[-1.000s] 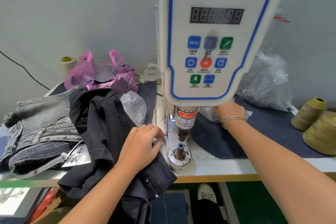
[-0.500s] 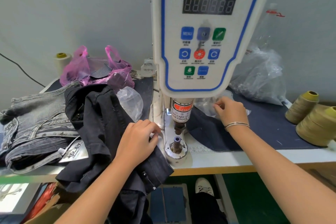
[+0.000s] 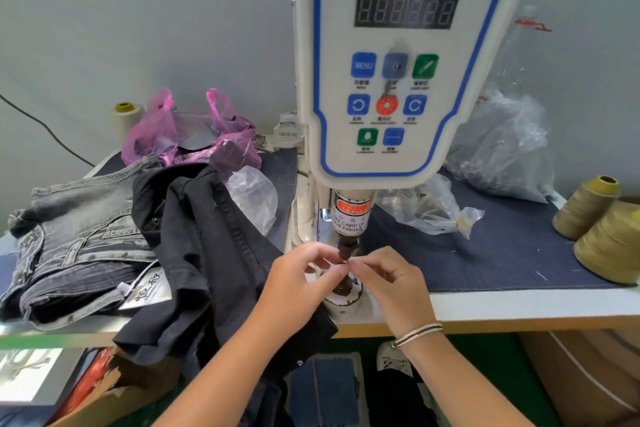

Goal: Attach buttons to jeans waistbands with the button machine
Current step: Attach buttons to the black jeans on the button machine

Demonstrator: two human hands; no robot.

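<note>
At the far left of the white counter [image 3: 519, 302] lies a folded pair of washed grey denim jeans [image 3: 72, 246] with a white paper hang tag [image 3: 145, 289] at its near edge. Behind it stand a cream thread spool [image 3: 126, 116] and a crumpled pink plastic bag [image 3: 187, 135] with dark fabric scraps inside. Just right of the grey pair, and partly over it, a pair of black jeans [image 3: 207, 253] is draped across the counter edge and hangs down toward the floor; a small clear plastic bag [image 3: 254, 196] sits behind it. The left hand [image 3: 298, 282] rests over the black fabric with its fingers curled, fingertips pinched together right at the punch; whether it holds a button there is too small to tell. Above stands the white, blue-trimmed servo button machine [image 3: 398, 62], its dark punch [image 3: 346, 246] coming down over the round lower die [image 3: 343, 295]. The right hand [image 3: 388, 282], with a thin bracelet on its wrist, meets the left under the punch, thumb and forefinger pinched on something tiny that cannot be made out. Farther right a dark blue denim sheet [image 3: 502, 253] covers the counter, carrying a small clear bag of bits [image 3: 429, 208], a larger crinkled clear bag [image 3: 502, 149] and two olive thread cones [image 3: 602, 229].
</note>
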